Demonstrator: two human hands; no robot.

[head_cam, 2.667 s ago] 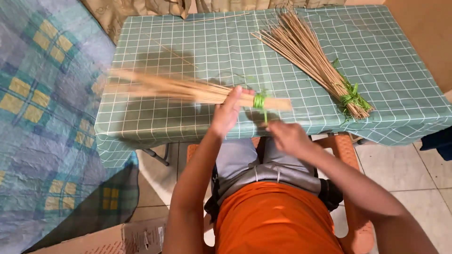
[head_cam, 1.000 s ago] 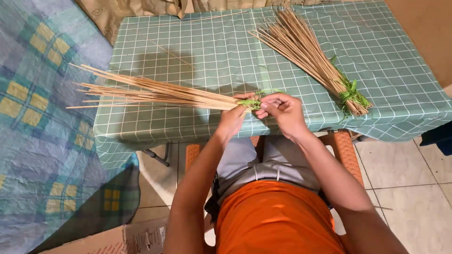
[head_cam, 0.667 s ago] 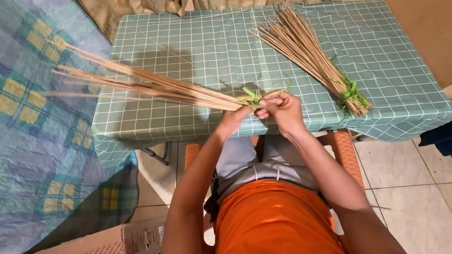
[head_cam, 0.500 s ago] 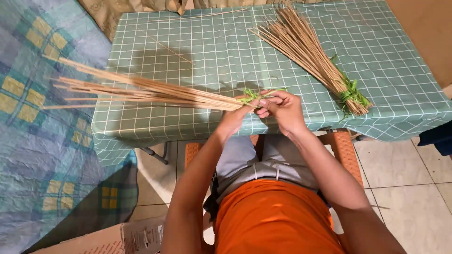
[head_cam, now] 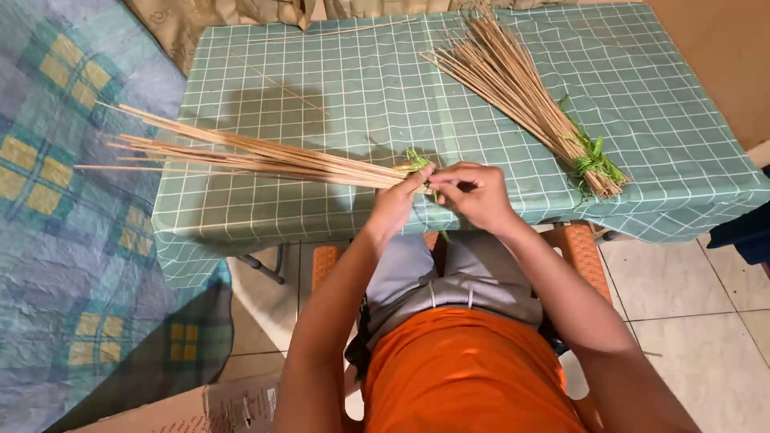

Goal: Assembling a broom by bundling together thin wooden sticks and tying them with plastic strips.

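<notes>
Two hands meet at the near table edge, fingertips pinched together on the butt end of a stick bundle (head_cam: 257, 159). Left hand (head_cam: 395, 204) closes round the gathered ends; right hand (head_cam: 475, 191) sits just beside it, fingers curled on the green strip tie (head_cam: 417, 160) at the same spot. Bundle is thin, straight, pale-tan sticks, tight at the hands, fanning loose to the left and overhanging the table edge above a blue-and-yellow plaid blanket (head_cam: 56, 200). Nearest the camera: orange shirt (head_cam: 469, 377), grey trousers, corner of a corrugated cardboard box (head_cam: 200, 405) on the tiled floor. Table (head_cam: 337, 88) wears a teal cloth with a white grid, smooth and flat. Farther right, well apart from the hands, a second stick bundle (head_cam: 513, 84) lies diagonally, already bound with a green strip knot (head_cam: 595, 160) near its narrow end, tips spreading toward the far edge. A few stray single sticks lie on the cloth at the back left.
</notes>
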